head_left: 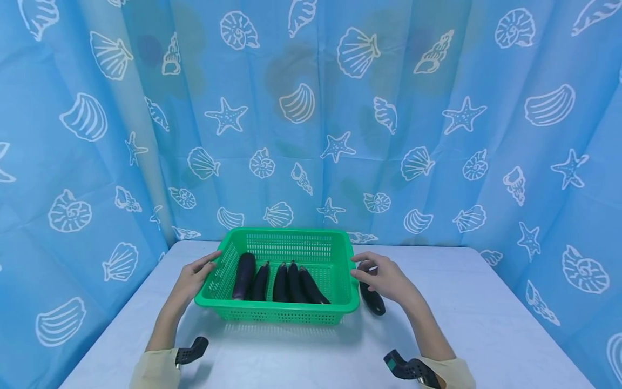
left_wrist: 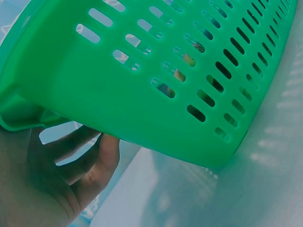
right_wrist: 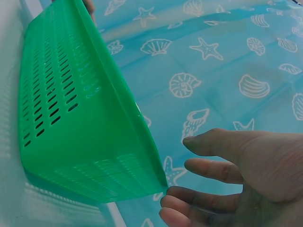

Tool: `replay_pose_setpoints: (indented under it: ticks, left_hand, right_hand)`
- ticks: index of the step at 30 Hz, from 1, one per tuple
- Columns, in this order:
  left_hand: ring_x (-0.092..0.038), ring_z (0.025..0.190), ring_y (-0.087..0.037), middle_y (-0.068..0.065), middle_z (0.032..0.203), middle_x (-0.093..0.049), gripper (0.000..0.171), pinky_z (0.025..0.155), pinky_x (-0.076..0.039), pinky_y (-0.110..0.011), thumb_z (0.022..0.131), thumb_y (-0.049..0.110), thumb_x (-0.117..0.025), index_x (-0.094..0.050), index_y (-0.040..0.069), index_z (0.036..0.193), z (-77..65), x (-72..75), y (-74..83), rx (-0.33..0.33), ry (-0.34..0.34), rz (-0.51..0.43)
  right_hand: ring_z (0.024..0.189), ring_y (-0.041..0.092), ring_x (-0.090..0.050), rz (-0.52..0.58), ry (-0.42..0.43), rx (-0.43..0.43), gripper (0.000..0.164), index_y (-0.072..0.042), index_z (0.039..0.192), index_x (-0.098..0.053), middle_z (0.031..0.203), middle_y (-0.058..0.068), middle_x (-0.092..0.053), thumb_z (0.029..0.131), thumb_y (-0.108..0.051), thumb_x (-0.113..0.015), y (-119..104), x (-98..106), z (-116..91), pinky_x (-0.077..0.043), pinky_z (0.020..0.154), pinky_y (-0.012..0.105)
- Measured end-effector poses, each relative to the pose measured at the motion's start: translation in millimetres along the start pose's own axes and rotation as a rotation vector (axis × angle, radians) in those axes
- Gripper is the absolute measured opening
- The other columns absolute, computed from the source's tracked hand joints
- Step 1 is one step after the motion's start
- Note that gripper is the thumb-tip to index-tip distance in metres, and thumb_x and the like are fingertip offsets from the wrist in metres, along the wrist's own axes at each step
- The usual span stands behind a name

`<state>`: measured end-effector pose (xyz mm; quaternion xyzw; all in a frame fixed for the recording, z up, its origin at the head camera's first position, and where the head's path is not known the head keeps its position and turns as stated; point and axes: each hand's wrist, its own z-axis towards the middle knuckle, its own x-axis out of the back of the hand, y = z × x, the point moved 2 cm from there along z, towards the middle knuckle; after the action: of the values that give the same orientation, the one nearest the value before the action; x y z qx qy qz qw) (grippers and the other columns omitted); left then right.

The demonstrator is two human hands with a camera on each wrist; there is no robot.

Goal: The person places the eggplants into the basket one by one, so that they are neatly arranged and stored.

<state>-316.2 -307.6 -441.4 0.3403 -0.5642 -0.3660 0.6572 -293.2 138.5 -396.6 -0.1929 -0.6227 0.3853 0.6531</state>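
Observation:
A green plastic basket sits on the table, with several dark purple eggplants lying side by side in its left and middle parts. My left hand is at the basket's left rim, its fingers loosely bent. In the left wrist view, fingertips of the left hand meet the edge of the basket, and some are hidden behind it. Just off the right rim is my right hand, above another eggplant on the table. The right wrist view shows the right hand with spread fingers and nothing held.
A white-covered table spreads around the basket. Blue curtains with white shell and starfish prints hang behind and along both sides. A black wrist device is on the left sleeve, and another wrist device on the right.

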Motion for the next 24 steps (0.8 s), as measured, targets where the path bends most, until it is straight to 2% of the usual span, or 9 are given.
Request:
replay_pose_setpoints:
  ticks: [5,14,24]
  left_hand:
    - [-0.027,0.148,-0.040,-0.016,0.159,-0.032,0.047,0.119,-0.025,-0.058,0.106,0.036,-0.039,-0.041,0.019,0.151,0.1,-0.2,0.0,0.011,-0.002,0.000]
    - [-0.029,0.146,-0.040,-0.017,0.159,-0.032,0.047,0.118,-0.028,-0.057,0.106,0.035,-0.039,-0.041,0.019,0.151,-1.4,-1.2,0.2,0.013,-0.002,-0.008]
    - [-0.029,0.147,-0.040,-0.017,0.159,-0.032,0.047,0.118,-0.028,-0.057,0.107,0.033,-0.038,-0.041,0.017,0.151,-0.6,-1.5,0.0,0.000,-0.002,-0.009]
  right_hand:
    - [0.106,0.031,-0.067,-0.002,-0.003,-0.015,0.040,-0.010,0.130,-0.060,0.117,0.015,-0.068,0.095,-0.027,-0.065,3.7,-0.6,1.1,-0.061,0.072,0.035]
    - [0.106,0.029,-0.066,-0.043,0.017,-0.065,0.042,-0.010,0.130,-0.060,0.118,0.015,-0.068,0.093,-0.028,-0.066,11.2,0.3,3.0,-0.061,0.071,0.034]
    - [0.104,0.033,-0.067,-0.021,-0.028,-0.094,0.047,-0.007,0.135,-0.056,0.121,0.022,-0.065,0.094,-0.028,-0.065,31.1,3.5,4.0,-0.062,0.076,0.042]
